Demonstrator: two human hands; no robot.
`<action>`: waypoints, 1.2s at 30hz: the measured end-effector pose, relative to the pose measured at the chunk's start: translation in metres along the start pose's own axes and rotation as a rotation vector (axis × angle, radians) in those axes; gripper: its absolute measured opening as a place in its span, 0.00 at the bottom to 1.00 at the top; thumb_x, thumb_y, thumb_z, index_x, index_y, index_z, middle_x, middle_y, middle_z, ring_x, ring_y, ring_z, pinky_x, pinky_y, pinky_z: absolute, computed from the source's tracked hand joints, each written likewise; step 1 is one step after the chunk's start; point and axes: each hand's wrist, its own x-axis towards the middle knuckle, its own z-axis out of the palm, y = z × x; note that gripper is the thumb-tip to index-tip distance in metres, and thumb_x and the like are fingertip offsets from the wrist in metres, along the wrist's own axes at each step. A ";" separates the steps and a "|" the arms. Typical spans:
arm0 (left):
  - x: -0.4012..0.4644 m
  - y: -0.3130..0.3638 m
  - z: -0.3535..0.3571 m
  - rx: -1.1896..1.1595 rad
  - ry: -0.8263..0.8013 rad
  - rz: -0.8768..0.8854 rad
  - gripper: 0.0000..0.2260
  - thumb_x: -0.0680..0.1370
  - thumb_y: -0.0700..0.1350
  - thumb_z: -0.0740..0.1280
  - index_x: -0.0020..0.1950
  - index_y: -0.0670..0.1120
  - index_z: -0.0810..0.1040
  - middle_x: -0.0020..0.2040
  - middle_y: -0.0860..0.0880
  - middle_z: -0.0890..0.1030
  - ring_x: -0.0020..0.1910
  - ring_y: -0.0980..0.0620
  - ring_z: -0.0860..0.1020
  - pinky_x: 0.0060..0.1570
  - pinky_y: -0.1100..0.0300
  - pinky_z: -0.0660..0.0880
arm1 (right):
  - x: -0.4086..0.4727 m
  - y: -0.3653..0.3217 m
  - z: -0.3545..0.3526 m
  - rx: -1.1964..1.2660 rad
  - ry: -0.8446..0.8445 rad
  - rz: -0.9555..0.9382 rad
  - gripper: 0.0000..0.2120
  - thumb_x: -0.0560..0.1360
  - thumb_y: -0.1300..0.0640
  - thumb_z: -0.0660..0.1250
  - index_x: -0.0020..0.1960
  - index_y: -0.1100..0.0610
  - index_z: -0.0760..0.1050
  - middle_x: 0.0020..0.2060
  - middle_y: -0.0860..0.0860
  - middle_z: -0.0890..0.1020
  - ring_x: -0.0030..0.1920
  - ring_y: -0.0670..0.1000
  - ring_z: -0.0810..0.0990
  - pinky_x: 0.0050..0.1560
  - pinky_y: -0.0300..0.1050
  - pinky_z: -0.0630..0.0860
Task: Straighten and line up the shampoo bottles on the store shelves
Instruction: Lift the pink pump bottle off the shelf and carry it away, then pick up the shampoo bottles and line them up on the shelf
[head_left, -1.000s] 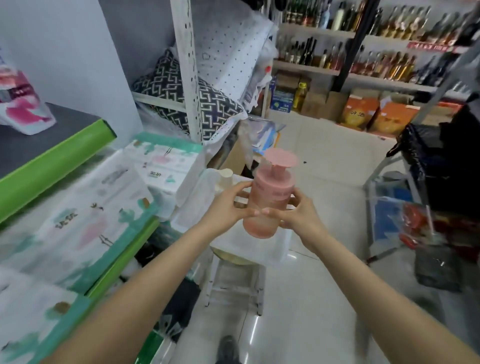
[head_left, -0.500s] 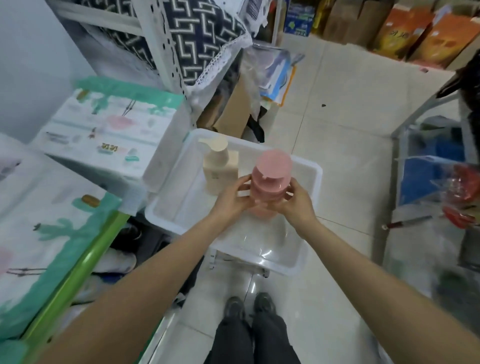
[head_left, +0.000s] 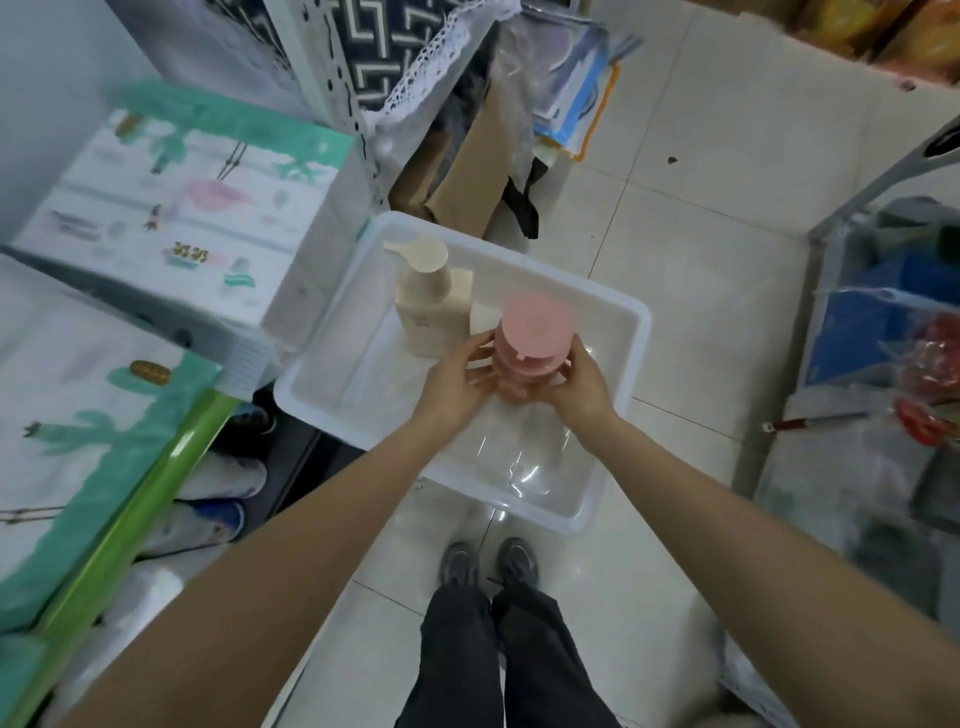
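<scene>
A pink pump bottle (head_left: 534, 338) stands upright over the white plastic bin (head_left: 636, 332), seen from above. My left hand (head_left: 457, 382) grips its left side and my right hand (head_left: 579, 384) grips its right side. The bottle's lower body is hidden by my fingers. A cream pump bottle (head_left: 426, 296) stands upright in the bin just behind and to the left, its nozzle pointing left. A small white box (head_left: 483, 317) sits between the two bottles.
The bin rests on a stool over a tiled floor (head_left: 701, 260). Tissue packs (head_left: 182, 208) lie on a green-edged shelf (head_left: 130, 525) at left. Cardboard and bags (head_left: 467, 171) sit behind the bin. A metal rack (head_left: 883, 338) with goods stands at right. My feet (head_left: 488, 566) are below.
Both hands have brought the pink bottle down from chest height into the bin, beside the cream bottle. My head has tilted down toward the floor.
</scene>
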 end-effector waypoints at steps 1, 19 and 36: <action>-0.001 0.002 0.000 0.029 0.001 0.011 0.23 0.74 0.31 0.65 0.67 0.45 0.71 0.54 0.49 0.77 0.48 0.52 0.78 0.43 0.76 0.73 | -0.001 0.000 -0.001 -0.005 -0.002 0.004 0.25 0.70 0.70 0.70 0.60 0.50 0.68 0.58 0.51 0.77 0.59 0.53 0.75 0.49 0.41 0.74; -0.097 0.046 -0.039 0.520 0.158 0.038 0.11 0.79 0.47 0.61 0.59 0.46 0.75 0.52 0.50 0.79 0.51 0.49 0.76 0.49 0.55 0.75 | -0.105 -0.055 -0.014 -0.555 -0.199 -0.045 0.15 0.77 0.58 0.65 0.62 0.61 0.74 0.54 0.55 0.79 0.55 0.57 0.79 0.51 0.46 0.74; -0.511 0.010 -0.128 0.425 0.700 -0.274 0.09 0.78 0.47 0.64 0.56 0.47 0.77 0.49 0.48 0.79 0.47 0.49 0.77 0.47 0.58 0.73 | -0.394 -0.112 0.133 -1.084 -1.079 -0.886 0.16 0.78 0.53 0.64 0.64 0.58 0.73 0.57 0.55 0.79 0.59 0.54 0.76 0.51 0.43 0.70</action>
